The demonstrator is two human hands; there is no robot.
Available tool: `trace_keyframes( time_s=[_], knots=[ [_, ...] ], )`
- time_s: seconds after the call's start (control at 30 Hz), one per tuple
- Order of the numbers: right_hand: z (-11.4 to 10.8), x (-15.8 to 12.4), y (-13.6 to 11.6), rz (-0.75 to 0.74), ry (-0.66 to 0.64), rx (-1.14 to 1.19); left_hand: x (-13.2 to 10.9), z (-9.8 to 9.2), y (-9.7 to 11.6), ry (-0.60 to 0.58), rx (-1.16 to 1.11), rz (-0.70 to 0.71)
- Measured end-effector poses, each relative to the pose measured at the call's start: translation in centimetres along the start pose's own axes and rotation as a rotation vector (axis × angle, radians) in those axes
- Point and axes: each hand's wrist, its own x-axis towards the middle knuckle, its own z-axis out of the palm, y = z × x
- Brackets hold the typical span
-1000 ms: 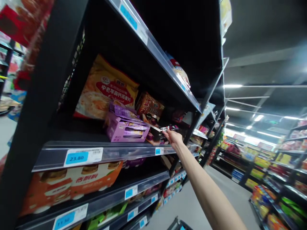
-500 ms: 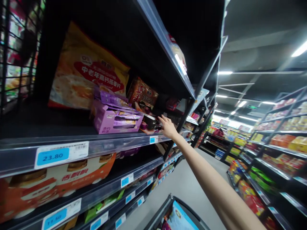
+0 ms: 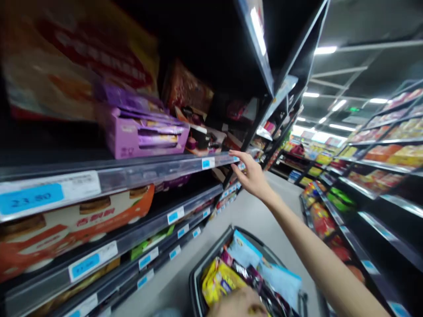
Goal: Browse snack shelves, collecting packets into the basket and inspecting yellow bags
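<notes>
My right hand [image 3: 251, 175] is at the front edge of the shelf [image 3: 155, 169], thumb and fingers apart, holding nothing. Its fingertips are at or just in front of the shelf lip; whether they touch it I cannot tell. Left of it on the shelf stand an open dark carton of small packs [image 3: 206, 140] and a purple carton of sachets [image 3: 132, 140]. My left hand [image 3: 236, 303], blurred and cut off at the bottom, is over a shopping basket [image 3: 194, 281]. Inside lie a yellow bag [image 3: 220, 279], blue bags [image 3: 280, 279] and dark purple packs.
A large yellow and red bag [image 3: 76, 66] and a brown pack [image 3: 190, 90] stand deeper on the shelf. Orange multipacks [image 3: 76, 224] sit one level below. Price tags [image 3: 49, 193] line the shelf edges. Across the grey aisle floor [image 3: 251, 211] are more stocked shelves.
My right hand has drawn back from beside the dark carton to the shelf's front edge. My left hand has come into view over the basket. The view has tipped downward, showing more of the basket.
</notes>
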Motion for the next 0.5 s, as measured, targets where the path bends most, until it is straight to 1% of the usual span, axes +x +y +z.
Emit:
trace_keyframes(
  time_s=[0.03,0.07,0.1,0.17,0.2,0.23,0.3,0.33,0.4,0.5],
  knots=[
    [-1.3,-3.4,-0.5,0.028,-0.043,0.036,0.0,0.3,-0.2,0.001,0.021,0.002],
    [-2.5,-7.0,-0.9,0.083,-0.124,0.072,0.1,0.4,-0.3,0.012,0.16,0.05],
    [-3.7,-10.7,-1.2,0.185,-0.259,0.114,0.2,0.5,-0.4,0.01,0.252,0.083],
    [-5.3,-18.2,-1.3,0.498,-0.555,0.241,0.5,0.1,-0.1,-0.007,0.319,0.082],
    [-5.7,-21.8,-1.2,0.646,-0.676,0.319,0.7,-0.1,0.0,-0.032,0.336,0.09],
    [-5.9,-25.2,-1.1,0.771,-0.749,0.397,0.7,-0.4,0.2,-0.05,0.339,0.093],
    [-5.7,-31.1,-0.7,0.942,-0.792,0.543,0.8,-0.8,0.4,-0.031,0.338,0.094],
    [-5.5,-33.3,-0.7,0.994,-0.793,0.596,0.9,-1.0,0.4,-0.015,0.326,0.092],
    [-5.4,-36.6,-0.8,1.052,-0.827,0.646,0.8,-1.1,0.3,0.027,0.31,0.089],
    [-5.7,-38.9,-1.4,1.052,-0.961,0.583,0.8,-1.1,0.3,0.064,0.338,0.111]
  ],
)
